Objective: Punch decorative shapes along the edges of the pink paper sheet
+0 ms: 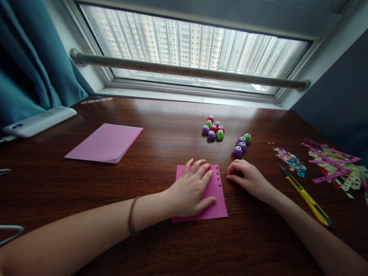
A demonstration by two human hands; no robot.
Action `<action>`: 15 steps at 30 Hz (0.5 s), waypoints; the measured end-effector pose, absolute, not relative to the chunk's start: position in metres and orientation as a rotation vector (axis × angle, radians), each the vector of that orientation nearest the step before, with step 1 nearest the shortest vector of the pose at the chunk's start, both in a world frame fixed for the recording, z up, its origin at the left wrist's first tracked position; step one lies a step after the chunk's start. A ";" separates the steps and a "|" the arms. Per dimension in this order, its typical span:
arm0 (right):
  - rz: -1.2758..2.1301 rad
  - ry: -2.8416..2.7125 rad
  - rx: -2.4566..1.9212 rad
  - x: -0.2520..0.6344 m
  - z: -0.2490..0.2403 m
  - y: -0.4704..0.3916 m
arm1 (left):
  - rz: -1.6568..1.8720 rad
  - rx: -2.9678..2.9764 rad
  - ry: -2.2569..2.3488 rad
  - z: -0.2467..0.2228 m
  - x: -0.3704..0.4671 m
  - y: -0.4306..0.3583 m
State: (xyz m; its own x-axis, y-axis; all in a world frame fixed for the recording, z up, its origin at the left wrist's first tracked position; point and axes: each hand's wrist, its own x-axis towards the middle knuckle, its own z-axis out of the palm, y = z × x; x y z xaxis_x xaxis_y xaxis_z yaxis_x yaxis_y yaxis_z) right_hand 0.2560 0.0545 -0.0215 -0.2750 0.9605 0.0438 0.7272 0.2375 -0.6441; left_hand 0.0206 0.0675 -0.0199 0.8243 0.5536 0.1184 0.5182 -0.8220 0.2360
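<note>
My left hand [194, 188] lies flat with spread fingers on a pink sheet of paper [215, 209]. Along the sheet's right edge runs a short column of star-shaped holes [218, 179]. Just right of the sheet, my right hand [244, 177] rests on the table with thumb and index fingertips pinched together; whatever they hold, if anything, is too small to make out. Beyond my right hand stand several purple and green craft punches [237, 151]. Another cluster of red, green and purple punches [211, 135] sits farther back.
A pink paper stack [105, 143] lies at the left on the brown table [138, 245]. At the right are a yellow cutter [307, 197], small colourful cut-outs [291, 160] and punched paper strips [339, 165]. A white device [43, 120] lies far left, below a window.
</note>
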 end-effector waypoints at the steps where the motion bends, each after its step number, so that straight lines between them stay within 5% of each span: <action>1: 0.723 -2.075 -1.548 0.256 -0.022 0.054 | 0.271 2.814 0.836 -0.020 0.021 0.068; 15: 0.730 -1.727 -1.671 0.264 -0.020 0.059 | 0.285 2.818 0.833 -0.019 0.021 0.068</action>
State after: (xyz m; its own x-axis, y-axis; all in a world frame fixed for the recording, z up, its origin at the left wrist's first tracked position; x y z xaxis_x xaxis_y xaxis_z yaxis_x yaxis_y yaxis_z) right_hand 0.2640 0.0586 -0.0204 -0.0076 0.9984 0.0554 0.6560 0.0467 -0.7533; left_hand 0.0213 0.0682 -0.0189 0.8237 0.5520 0.1299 0.5156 -0.8243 0.2337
